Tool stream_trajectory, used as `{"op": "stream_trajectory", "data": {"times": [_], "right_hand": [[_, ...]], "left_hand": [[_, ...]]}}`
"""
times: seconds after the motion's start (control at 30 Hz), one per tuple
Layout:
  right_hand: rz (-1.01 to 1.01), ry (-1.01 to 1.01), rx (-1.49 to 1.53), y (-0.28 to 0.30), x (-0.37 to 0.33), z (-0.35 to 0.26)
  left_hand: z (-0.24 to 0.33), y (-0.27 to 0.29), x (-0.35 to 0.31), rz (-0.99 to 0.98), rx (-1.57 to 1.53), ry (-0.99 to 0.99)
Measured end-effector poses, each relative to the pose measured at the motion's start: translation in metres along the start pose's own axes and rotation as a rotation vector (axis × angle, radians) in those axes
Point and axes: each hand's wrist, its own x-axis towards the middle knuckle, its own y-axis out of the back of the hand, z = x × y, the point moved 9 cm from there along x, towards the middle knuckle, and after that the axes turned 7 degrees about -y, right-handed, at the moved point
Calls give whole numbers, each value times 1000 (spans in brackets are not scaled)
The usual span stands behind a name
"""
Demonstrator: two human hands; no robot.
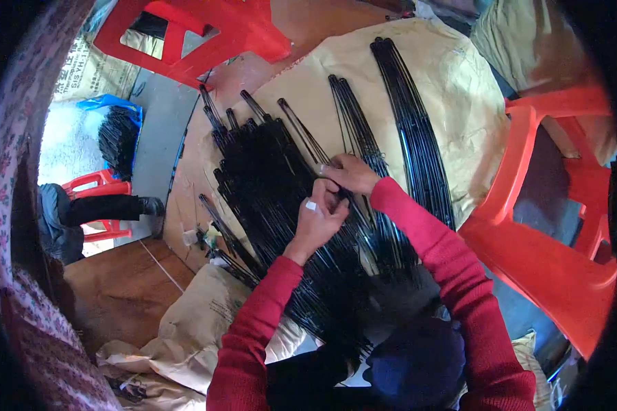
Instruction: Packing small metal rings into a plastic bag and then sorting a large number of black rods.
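Both my hands are over a large pile of long, thin, glossy black strips [253,161], many of them looped at the far end. The fingertips of my right hand [350,175] close on one narrow black strip [300,128], whose looped end points away to the far left. Just nearer and to the left, my left hand [316,218] has its fingers curled together, with a small white patch on it. What they pinch is hidden. To the right lie two separate bundles of the same strips, a shorter bundle [358,113] and a longer bundle [413,123].
Tan sheeting [452,89] covers the table under the strips. A red plastic stool [206,34] stands at the far left, and a red chair [541,253] at the right. Beyond the table's left side is another person's leg [110,207]. Pale sacks [199,322] lie at the near left.
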Motion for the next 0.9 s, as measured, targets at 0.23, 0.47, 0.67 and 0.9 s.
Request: {"op": "stream_trajectory", "data": {"times": [0.23,0.47,0.67,0.9], "right_hand": [[159,-149,836,2,-12,35],[-93,-288,1388,38,-47,-8],[-81,-187,1288,19,-24,15],[-312,-68,1290,23,-45,-4]], "left_hand": [[-82,63,43,404,119,192],[-107,68,49,337,436,318],[-49,14,0,374,-211,160],[55,-10,10,69,-300,93]]}}
